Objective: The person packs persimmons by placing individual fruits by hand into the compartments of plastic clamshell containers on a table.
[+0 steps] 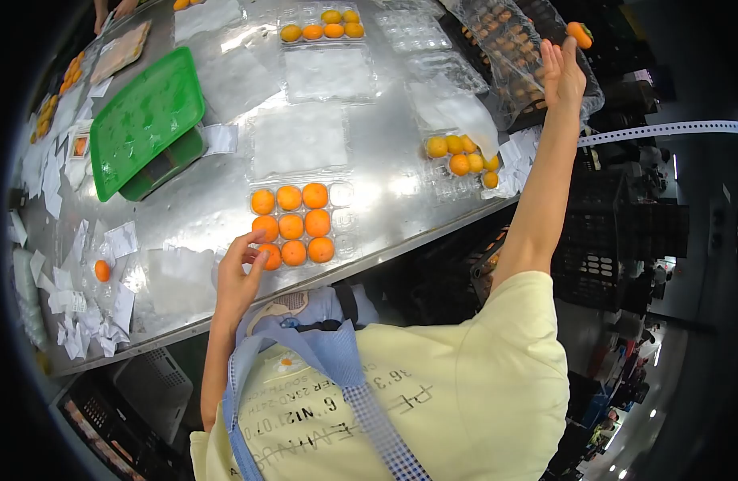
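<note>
Orange fruit [290, 226], nine, clear tray [342, 195], near centre; your left hand [239, 272] loosely curled at one. Your right hand [565, 78], far right: spread, loose fruit [579, 34] at fingertips, pinch unclear. Apparently packing; next: fill right pockets [343, 222].

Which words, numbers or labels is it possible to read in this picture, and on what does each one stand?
"23RD-24TH": on the shirt.
"N121'07": on the shirt.
"36'3": on the shirt.
Large crossed-out letters, same shirt: not readable with certainty.
Card with orange picture: print too small.
Paper slips: any print too small or blurred.
</note>
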Demonstrator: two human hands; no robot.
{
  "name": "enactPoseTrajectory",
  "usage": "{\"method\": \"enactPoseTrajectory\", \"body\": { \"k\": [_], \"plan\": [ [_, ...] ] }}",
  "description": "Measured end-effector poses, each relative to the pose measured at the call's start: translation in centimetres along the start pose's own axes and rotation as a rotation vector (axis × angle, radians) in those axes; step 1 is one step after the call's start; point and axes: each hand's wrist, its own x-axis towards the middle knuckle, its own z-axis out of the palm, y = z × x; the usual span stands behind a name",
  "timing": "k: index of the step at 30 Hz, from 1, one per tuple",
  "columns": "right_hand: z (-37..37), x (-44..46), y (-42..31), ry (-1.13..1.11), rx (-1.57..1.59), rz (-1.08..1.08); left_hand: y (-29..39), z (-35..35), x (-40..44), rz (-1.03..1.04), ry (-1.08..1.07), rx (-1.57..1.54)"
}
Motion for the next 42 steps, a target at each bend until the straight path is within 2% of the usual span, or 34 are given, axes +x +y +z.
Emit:
{"method": "enactPoseTrajectory", "body": {
  "k": [1, 3, 7, 9, 11, 12, 16, 19, 26, 35, 38, 41, 42],
  "plan": [
    [0.7, 0.1, -0.2, 0.014, -0.111, -0.047, 0.0, 0.0, -0.1, 0.01, -0.017, 0.013],
    [2.6, -3.0, 1.9, -0.193, -0.136, -0.078, -0.3, -0.2, -0.2, -0.011, -0.045, 0.022],
    [6.9, -14.8, 9.8, -0.437, -0.305, 0.196, -3.2, -0.8, -1.0, -0.049, -0.013, -0.002],
    [8.9, -20.4, 13.5, -0.468, -0.377, 0.331, -4.5, -1.3, -1.2, -0.084, 0.013, -0.053],
    [10.6, -25.5, 15.9, -0.623, -0.403, 0.37, -5.1, -1.6, -1.3, -0.179, 0.053, -0.083],
    [11.4, -27.7, 16.7, -0.694, -0.416, 0.376, -6.4, -1.4, -1.4, -0.153, 0.084, -0.079],
    [16.0, -34.8, 15.6, -0.982, -0.681, 0.204, -7.1, -1.2, -1.6, -0.238, 0.097, -0.085],
    [18.1, -37.5, 16.0, -1.098, -0.707, -0.219, -7.1, -1.2, -1.6, -0.224, 0.097, -0.117],
    [19.8, -39.9, 16.6, -1.131, -0.939, -0.423, -7.1, -1.8, -1.5, -0.228, 0.128, -0.157],
    [19.7, -39.1, 16.6, -1.239, -0.883, -0.361, -8.5, -1.4, -1.7, -0.234, 0.113, -0.194],
    [19.6, -39.4, 16.1, -1.202, -0.873, -0.345, -8.6, -1.4, -1.7, -0.247, 0.101, -0.19],
    [18.7, -39.7, 16.5, -1.158, -0.785, -0.217, -8.5, -1.4, -1.8, -0.24, 0.063, -0.212],
    [18.6, -39.7, 16.0, -1.125, -0.725, -0.105, -8.2, -1.4, -1.8, -0.232, 0.052, -0.238]
  ]
}}
